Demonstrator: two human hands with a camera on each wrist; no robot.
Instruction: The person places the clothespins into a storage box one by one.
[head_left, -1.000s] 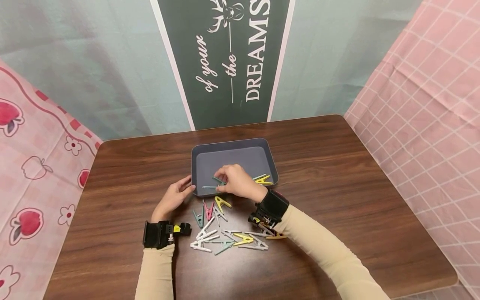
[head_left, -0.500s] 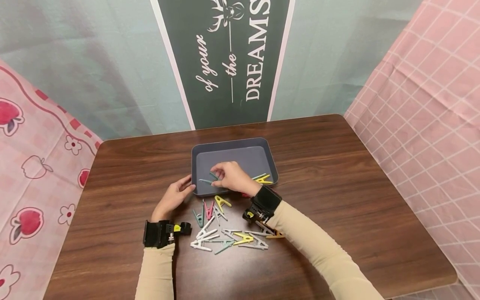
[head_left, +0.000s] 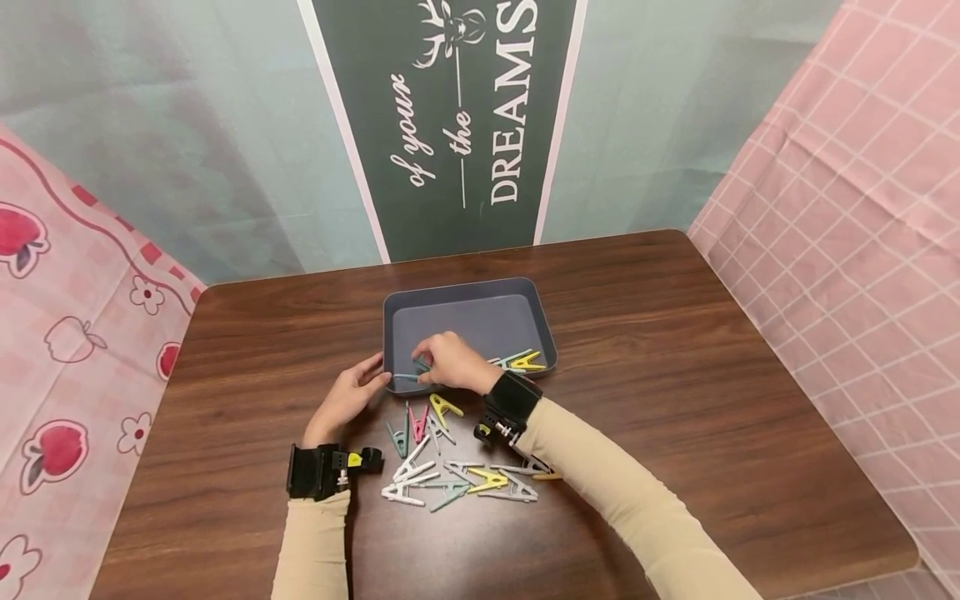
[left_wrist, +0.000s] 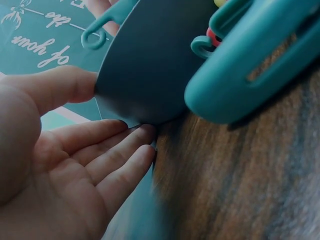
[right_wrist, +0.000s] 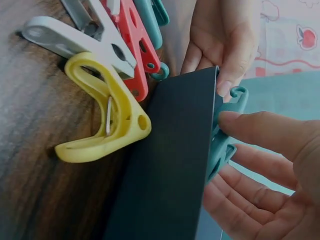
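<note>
My left hand [head_left: 348, 402] rests against the left front corner of the grey tray [head_left: 457, 289], fingers fairly straight. In the left wrist view its thumb touches the tray's rim and the fingertips meet its lower edge. My right hand [head_left: 456, 363] is inside the tray near that same corner, holding a teal clothespin [right_wrist: 223, 131] between thumb and fingers. In the right wrist view this clothespin stands just behind the front wall. A yellow clothespin [head_left: 527, 362] and a teal one [head_left: 516, 358] lie in the tray's right front part.
Several loose clothespins lie on the brown table [head_left: 645, 333] before the tray, among them a yellow one [head_left: 446, 405], a red one [head_left: 418, 423], a teal one [head_left: 399, 436] and a white one [head_left: 411, 460]. Patterned cloths hang around the table.
My right hand has moved left inside the tray with the teal clothespin, showing more of the clothespins at the tray's right. The left hand has stayed at the corner.
</note>
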